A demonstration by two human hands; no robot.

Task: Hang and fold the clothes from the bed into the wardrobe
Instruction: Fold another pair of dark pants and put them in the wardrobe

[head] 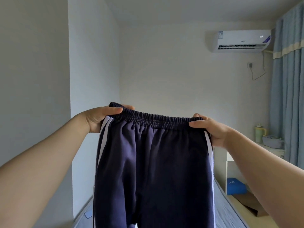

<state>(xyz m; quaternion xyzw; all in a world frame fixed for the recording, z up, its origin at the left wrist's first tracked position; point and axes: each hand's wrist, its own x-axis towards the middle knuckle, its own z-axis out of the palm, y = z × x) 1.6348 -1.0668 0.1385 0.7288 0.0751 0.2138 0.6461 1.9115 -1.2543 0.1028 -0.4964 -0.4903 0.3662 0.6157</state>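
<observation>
One navy trousers (153, 162), two white side stripes each side; left hand (98, 118), right hand (212, 130) gripping waistband ends.

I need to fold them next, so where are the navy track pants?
Centre of the head view, the navy track pants hang by their waistband between the left hand and right hand.

Navy trousers (153, 162) with white side stripes, pale blue curtains (288, 88), white air conditioner (241, 40)

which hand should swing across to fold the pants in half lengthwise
Either could, slightly the right hand: both pinch the waistband of the navy pants at opposite ends, but the left hand holds its corner higher, a steadier anchor.
</observation>
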